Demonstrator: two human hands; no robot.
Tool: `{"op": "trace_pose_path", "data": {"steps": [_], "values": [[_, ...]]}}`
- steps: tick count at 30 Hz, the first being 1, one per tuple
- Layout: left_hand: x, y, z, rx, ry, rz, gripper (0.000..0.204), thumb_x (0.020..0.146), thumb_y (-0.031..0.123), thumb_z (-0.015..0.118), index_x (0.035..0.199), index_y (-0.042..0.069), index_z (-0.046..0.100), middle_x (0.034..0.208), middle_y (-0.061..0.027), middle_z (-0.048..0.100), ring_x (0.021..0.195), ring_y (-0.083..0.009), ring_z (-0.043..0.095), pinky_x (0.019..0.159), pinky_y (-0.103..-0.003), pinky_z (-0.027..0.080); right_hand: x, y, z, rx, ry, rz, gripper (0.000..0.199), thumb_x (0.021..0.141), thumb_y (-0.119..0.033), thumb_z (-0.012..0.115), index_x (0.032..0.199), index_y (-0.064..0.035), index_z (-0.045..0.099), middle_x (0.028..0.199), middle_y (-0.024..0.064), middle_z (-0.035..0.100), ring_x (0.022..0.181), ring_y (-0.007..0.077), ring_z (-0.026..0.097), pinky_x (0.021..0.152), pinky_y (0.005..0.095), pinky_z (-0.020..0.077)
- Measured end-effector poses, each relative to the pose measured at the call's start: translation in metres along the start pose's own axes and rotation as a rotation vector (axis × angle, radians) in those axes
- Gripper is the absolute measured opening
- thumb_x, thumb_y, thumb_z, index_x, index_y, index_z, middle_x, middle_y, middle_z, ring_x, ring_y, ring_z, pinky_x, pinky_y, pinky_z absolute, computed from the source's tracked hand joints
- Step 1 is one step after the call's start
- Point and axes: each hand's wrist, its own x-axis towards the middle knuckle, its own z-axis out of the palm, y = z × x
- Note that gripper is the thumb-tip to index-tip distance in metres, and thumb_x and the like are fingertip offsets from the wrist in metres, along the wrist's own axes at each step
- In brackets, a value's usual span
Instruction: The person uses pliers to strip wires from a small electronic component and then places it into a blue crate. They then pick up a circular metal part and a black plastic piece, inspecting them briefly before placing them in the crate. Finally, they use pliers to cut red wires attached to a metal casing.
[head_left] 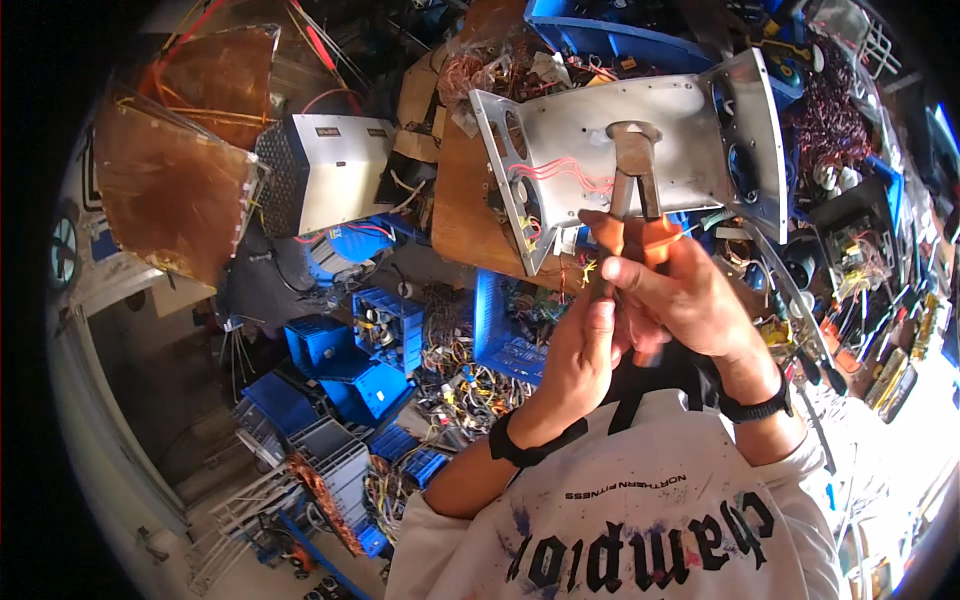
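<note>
Both my hands are closed around orange-handled pliers [633, 160] with a broad, worn metal head. My right hand [695, 300] grips the handles from the right. Lower on the left, my left hand [580, 355] is wrapped around the lower part of the handles, its fingers partly hidden. Beyond them, on a wooden board, sits a silver sheet-metal housing [690, 100] with upright side flanges. The pliers' head overlaps a hole in its middle; contact is unclear. Thin red wires [560, 170] run across the housing's left side.
A boxy metal unit [345, 170] and large copper-brown sheets [180, 190] stand on the left. Blue bins [385, 325] and tangled cables [470, 400] lie below. Hand tools [890, 385] crowd the right, near a heap of dark red wire [835, 110]. A blue crate [640, 35] stands behind.
</note>
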Motion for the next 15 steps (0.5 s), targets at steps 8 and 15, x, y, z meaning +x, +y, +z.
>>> {"op": "trace_pose_path", "data": {"steps": [8, 15], "values": [[-0.005, -0.005, -0.04, -0.11, -0.042, -0.133, 0.037, 0.103, 0.041, 0.034, 0.087, 0.01, 0.047, 0.06, 0.0046, 0.04, 0.049, -0.0035, 0.034, 0.043, -0.02, 0.027, -0.005, 0.023, -0.017, 0.327, -0.101, -0.063, 0.064, 0.087, -0.025, 0.067, 0.137, 0.0037, 0.039, 0.101, 0.0077, 0.059, 0.07, 0.0106, 0.058, 0.055, 0.0237, 0.0478], [-0.014, -0.06, -0.043, -0.085, -0.052, -0.204, 0.045, 0.1, 0.05, 0.032, 0.089, 0.009, 0.047, 0.06, 0.0024, 0.042, 0.048, -0.0059, 0.039, 0.044, -0.021, 0.032, 0.015, 0.063, -0.014, 0.805, -0.261, 0.096, 0.086, 0.067, -0.003, 0.056, 0.145, 0.0087, 0.02, 0.146, 0.025, 0.034, 0.135, 0.031, 0.037, 0.115, 0.0414, 0.0213]]}}
